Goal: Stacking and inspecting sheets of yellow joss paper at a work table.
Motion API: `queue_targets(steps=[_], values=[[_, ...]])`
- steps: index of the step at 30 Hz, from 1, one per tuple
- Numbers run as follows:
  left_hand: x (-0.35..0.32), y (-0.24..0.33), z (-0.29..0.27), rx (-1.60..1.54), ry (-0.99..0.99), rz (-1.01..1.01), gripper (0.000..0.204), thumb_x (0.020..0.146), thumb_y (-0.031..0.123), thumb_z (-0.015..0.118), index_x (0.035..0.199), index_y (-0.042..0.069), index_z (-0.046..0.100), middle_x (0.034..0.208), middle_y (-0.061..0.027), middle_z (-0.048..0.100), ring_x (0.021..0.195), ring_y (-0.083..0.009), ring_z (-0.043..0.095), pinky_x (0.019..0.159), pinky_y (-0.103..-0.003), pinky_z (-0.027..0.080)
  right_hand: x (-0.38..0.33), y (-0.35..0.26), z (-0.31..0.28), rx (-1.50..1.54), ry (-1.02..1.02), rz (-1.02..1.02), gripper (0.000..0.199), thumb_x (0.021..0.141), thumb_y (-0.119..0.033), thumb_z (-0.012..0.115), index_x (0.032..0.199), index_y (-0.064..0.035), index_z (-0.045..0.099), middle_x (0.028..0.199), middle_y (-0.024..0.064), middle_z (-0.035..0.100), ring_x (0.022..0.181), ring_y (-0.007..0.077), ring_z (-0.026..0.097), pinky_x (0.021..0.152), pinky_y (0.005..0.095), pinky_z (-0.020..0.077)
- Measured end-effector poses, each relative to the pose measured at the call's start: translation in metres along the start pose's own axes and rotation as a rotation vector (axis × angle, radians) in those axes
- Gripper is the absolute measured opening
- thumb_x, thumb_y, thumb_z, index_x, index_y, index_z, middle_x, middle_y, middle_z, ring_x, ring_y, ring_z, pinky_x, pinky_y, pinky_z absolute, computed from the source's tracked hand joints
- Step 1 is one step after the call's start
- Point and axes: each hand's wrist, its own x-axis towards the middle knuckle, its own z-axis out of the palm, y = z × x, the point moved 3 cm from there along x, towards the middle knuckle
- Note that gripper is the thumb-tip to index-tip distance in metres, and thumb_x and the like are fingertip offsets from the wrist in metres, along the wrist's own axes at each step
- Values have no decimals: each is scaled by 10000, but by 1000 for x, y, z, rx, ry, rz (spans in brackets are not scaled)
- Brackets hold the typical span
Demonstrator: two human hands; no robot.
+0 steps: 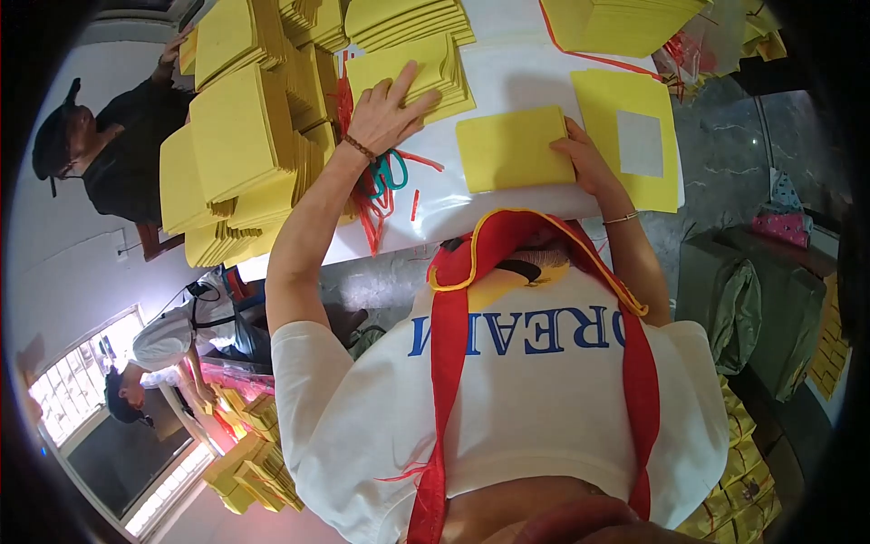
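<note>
While our right hand (584, 154) pressed flat on the folded yellow sheet (512, 148) at one o'clock on the white table (507, 77), our left hand (385, 109), fingers spread, rested open on a yellow stack (430, 68) at eleven.

White table (507, 68): yellow envelope stacks (236, 136), red strips (372, 204), folded envelope (512, 148).

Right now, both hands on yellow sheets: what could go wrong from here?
1. The left hand presses a fanned, uneven yellow stack; pulling one sheet may drag others off.
2. Red strings and green-handled scissors lie beside that wrist; they could snag.
3. The right hand pins a single yellow sheet by its edge; it might slide or crease.
</note>
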Motion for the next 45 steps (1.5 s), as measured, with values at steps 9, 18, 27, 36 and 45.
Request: queue_targets(steps=[9, 18, 27, 36, 45], values=[[2, -18, -1, -316, 35, -219, 694, 598, 221, 681, 1231, 121, 414, 1205, -147, 446, 945, -308, 516, 781, -397, 434, -1, -1, -1, 22, 24, 10, 516, 777, -23, 469, 1280, -41, 356, 1160, 95, 495, 1032, 174, 506, 870, 286, 429], [-2, 2, 0, -99, 83, -133, 638, 635, 258, 641, 1238, 259, 434, 1187, -115, 445, 1003, -288, 479, 829, -424, 384, -1, -2, -1, -3, -1, -32, 497, 784, -28, 466, 1269, -34, 359, 1158, 88, 496, 1030, 171, 507, 869, 275, 427], [4, 26, 7, 79, -31, -278, 703, 592, 208, 657, 1249, 294, 420, 1322, -110, 320, 1214, -311, 283, 910, -579, 209, -1, -2, -1, 88, -13, 1, 493, 780, -11, 468, 1263, -38, 371, 1149, 83, 502, 1025, 165, 507, 866, 275, 428], [-13, 13, 12, 40, 147, -478, 803, 561, 300, 687, 1286, 169, 367, 1355, -110, 269, 1231, -329, 250, 920, -602, 161, -1, -2, 0, 76, -3, 15, 489, 785, -16, 468, 1263, -33, 367, 1155, 84, 500, 1047, 170, 499, 882, 281, 420], [-6, 11, 8, 105, 71, -396, 770, 568, 299, 670, 1269, 139, 397, 1163, -58, 462, 1063, -246, 420, 852, -441, 301, -3, -6, 2, 75, -9, 17, 507, 784, -21, 473, 1276, -33, 350, 1168, 89, 496, 1047, 173, 504, 879, 276, 424]])
